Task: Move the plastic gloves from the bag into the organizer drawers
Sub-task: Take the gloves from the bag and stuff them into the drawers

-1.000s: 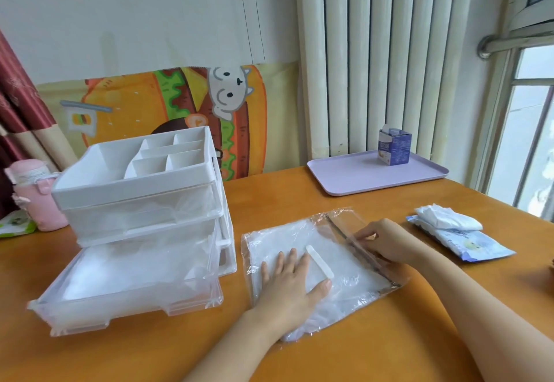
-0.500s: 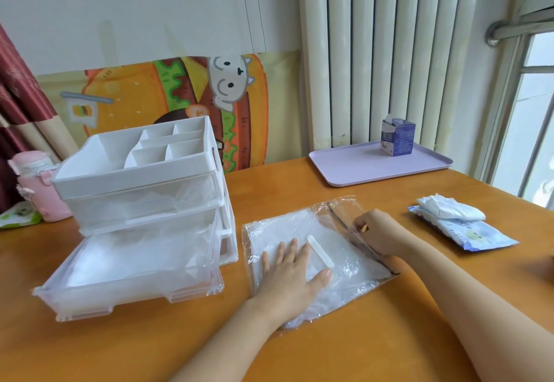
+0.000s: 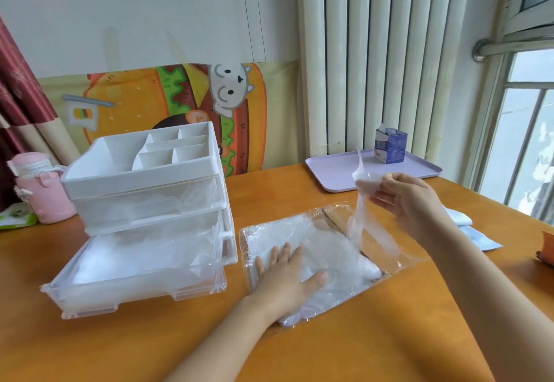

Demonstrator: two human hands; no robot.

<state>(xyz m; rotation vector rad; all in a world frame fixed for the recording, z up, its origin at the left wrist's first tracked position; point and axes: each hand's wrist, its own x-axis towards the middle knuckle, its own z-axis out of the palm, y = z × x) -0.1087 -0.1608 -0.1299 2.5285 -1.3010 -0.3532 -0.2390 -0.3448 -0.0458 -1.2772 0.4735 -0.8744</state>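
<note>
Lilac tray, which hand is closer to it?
Right. The right hand holds a glove just in front of the tray; the left hand presses the bag, farther away.

Orange object (image 3: 546,249) cut off right edge; blue packet (image 3: 480,238) partly hidden.

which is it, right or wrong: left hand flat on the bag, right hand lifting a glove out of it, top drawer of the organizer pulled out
Wrong on one point: in the head view the bottom drawer of the organizer is pulled out, not the top one. The rest holds: left hand flat on the bag, right hand lifting a glove out of it.
</note>
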